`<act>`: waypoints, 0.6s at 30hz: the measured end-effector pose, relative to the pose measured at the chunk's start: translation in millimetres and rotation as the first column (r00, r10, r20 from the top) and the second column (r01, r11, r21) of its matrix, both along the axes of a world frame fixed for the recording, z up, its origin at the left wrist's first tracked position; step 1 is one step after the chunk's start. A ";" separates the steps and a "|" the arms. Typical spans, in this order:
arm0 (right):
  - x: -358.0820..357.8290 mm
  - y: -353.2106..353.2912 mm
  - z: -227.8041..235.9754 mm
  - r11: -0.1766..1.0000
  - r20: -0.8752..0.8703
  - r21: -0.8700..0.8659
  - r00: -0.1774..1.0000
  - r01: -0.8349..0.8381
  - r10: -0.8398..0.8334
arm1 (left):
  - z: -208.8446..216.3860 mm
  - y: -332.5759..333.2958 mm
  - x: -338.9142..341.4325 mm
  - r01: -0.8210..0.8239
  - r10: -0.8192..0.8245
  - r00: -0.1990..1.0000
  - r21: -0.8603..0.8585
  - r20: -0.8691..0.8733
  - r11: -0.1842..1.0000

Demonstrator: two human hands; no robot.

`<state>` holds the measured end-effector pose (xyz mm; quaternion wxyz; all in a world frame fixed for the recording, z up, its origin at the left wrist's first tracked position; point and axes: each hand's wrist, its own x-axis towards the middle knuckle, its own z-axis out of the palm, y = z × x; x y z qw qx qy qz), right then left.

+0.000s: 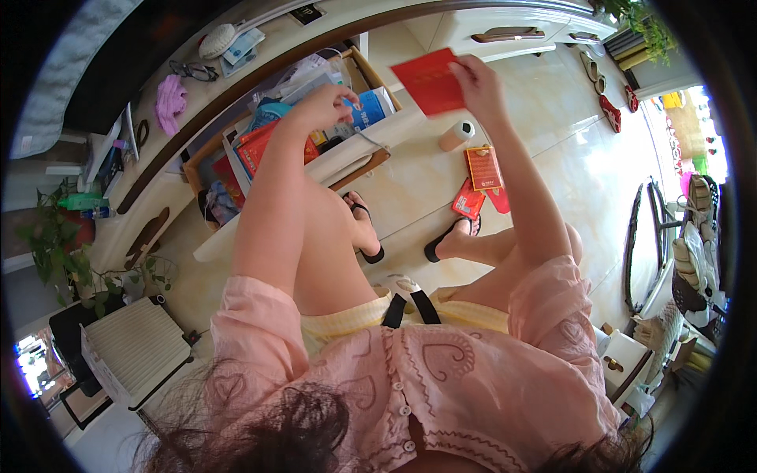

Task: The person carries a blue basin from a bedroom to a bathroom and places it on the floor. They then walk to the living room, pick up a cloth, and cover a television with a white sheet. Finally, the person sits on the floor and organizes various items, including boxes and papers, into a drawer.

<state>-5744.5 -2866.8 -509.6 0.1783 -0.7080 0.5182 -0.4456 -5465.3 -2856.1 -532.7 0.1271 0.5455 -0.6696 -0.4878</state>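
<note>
My right hand (478,85) grips a flat red envelope (426,81) by its right edge, raised beyond the drawer's right end. Over the pulled-out drawer (335,164) hovers my left hand (325,106), its fingers apart and slightly curled, with nothing seen in them. Close to those fingers stands a blue and white packet (369,112). A red-orange packet (259,147) lies in the drawer, partly covered by my left forearm. Teal cloth-like stuff (270,114), papers and clear plastic bags also crowd the drawer. Much of its contents is hidden by my left arm.
On the tiled floor are a pale bottle (456,135), a red and gold box (483,168) and red packets (468,200) near my right foot. The cabinet top bears a hairbrush (217,41), glasses (194,71) and a pink cloth (169,104). Shoes (609,114) lie farther right.
</note>
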 end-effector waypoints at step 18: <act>39.5 23.4 -43.5 0.948 -0.149 0.178 0.945 -0.263 0.290 | -70.2 76.3 92.5 -0.423 0.580 0.815 -0.669 0.014 0.611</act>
